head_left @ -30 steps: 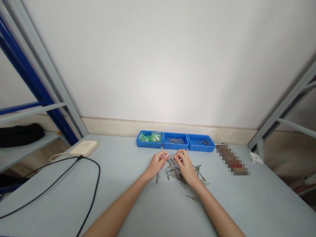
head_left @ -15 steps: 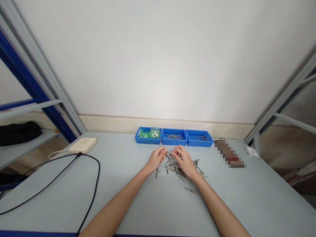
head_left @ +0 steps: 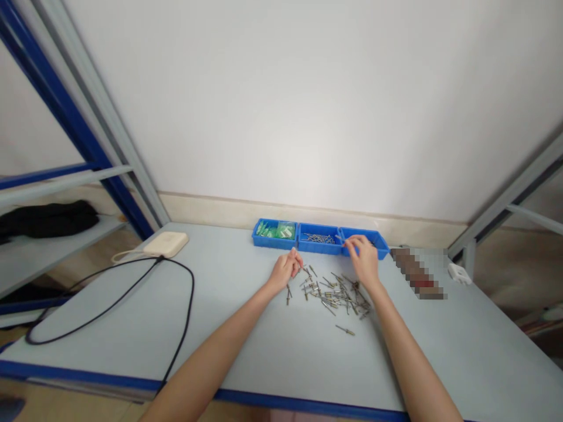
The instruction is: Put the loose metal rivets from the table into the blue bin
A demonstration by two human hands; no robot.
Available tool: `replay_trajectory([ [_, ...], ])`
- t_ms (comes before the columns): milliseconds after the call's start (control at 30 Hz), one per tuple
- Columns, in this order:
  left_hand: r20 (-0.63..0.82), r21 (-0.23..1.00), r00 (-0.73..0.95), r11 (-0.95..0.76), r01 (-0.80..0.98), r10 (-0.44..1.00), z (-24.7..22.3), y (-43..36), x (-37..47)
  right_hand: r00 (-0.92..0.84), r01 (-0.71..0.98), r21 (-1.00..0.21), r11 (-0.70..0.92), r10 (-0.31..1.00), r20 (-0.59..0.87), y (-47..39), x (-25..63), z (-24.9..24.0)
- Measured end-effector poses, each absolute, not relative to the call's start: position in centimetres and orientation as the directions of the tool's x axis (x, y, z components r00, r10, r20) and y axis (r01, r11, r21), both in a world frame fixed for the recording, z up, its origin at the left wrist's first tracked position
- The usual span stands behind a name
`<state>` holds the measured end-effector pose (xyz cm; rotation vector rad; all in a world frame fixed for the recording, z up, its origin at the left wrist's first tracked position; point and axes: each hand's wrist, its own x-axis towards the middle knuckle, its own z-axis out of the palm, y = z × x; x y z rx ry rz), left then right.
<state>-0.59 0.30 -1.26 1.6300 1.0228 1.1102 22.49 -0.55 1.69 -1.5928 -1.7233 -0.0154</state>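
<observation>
Loose blind rivets (head_left: pixel 332 296) lie scattered on the table in front of me. My left hand (head_left: pixel 285 271) is closed in a pinch at the left edge of the pile; a small pale bit shows at its fingertips, too small to name. Over the right blue bin (head_left: pixel 382 254) hovers my right hand (head_left: pixel 363 252), thumb and fingers pinched on a thin metal pin (head_left: pixel 339 238) near the wall shared with the middle bin. Slim metal pins fill part of the middle blue bin (head_left: pixel 319 247). The left blue bin (head_left: pixel 275 242) contains green and white pieces, some bagged.
A cream-coloured box (head_left: pixel 169 243) with a cord and a looping black cable (head_left: pixel 191 293) occupy the table's left side. At right are a pixelated patch (head_left: pixel 416 275) and a white adapter (head_left: pixel 460 274). Metal frame posts flank the table; a wall stands behind the bins.
My right hand has moved from the rivet pile up and right to the right bin, uncovering more rivets. The left hand stays pinched beside the pile. The whole view has shifted slightly.
</observation>
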Motion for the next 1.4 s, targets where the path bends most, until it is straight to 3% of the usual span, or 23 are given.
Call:
replay_trajectory([
  [100, 0.232, 0.952, 0.248, -0.272, 0.141, 0.941, -1.3, 0.7, -0.8, 0.262, 0.943, -0.324, -0.070, 0.757, 0.598, 0.8, 25.0, 1.5],
  [167, 0.230, 0.950, 0.252, -0.273, 0.151, 0.940, -1.3, 0.7, -0.8, 0.270, 0.958, -0.255, -0.130, 0.706, 0.655, 0.9, 25.0, 1.2],
  [267, 0.217, 0.946, 0.267, -0.270, 0.179, 0.939, -1.2, 0.5, -0.6, 0.118, 0.984, -0.180, 0.005, 0.738, 0.665, -0.2, 22.2, 0.8],
  [400, 0.212, 0.939, 0.279, -0.275, 0.208, 0.936, -1.4, 0.5, -0.7, -0.130, 0.962, -0.150, 0.228, 0.866, 0.484, -1.9, 17.0, -0.3],
  [600, 0.217, 0.919, 0.266, -0.288, 0.270, 0.939, -0.8, 0.0, -0.6, -0.165, 0.948, -0.193, 0.253, 0.909, 0.383, -2.5, 14.8, -1.8],
  [767, 0.279, 0.781, 0.279, -0.386, 0.491, 0.919, -0.1, -0.6, -0.6, -0.169, 0.949, -0.179, 0.258, 0.900, 0.402, -2.4, 15.2, -1.5],
  [867, 0.263, 0.740, 0.319, -0.403, 0.538, 0.910, 0.1, -0.8, -0.6, -0.172, 0.929, -0.241, 0.281, 0.904, 0.390, -2.6, 15.8, -0.8],
  [1067, 0.239, 0.757, 0.480, -0.471, 0.452, 0.844, -0.2, -0.8, -0.2, -0.182, 0.842, -0.401, 0.361, 0.890, 0.419, -3.7, 16.4, 0.1],
  [1200, 0.249, 0.807, 0.417, -0.426, 0.409, 0.874, -0.6, -0.3, -0.3, -0.156, 0.807, -0.455, 0.377, 0.878, 0.452, -3.9, 16.2, 0.2],
  [1400, 0.233, 0.857, 0.361, -0.366, 0.362, 0.903, -0.6, -0.4, -0.3, -0.180, 0.646, -0.665, 0.374, 0.922, 0.343, -3.2, 16.5, 0.0],
])
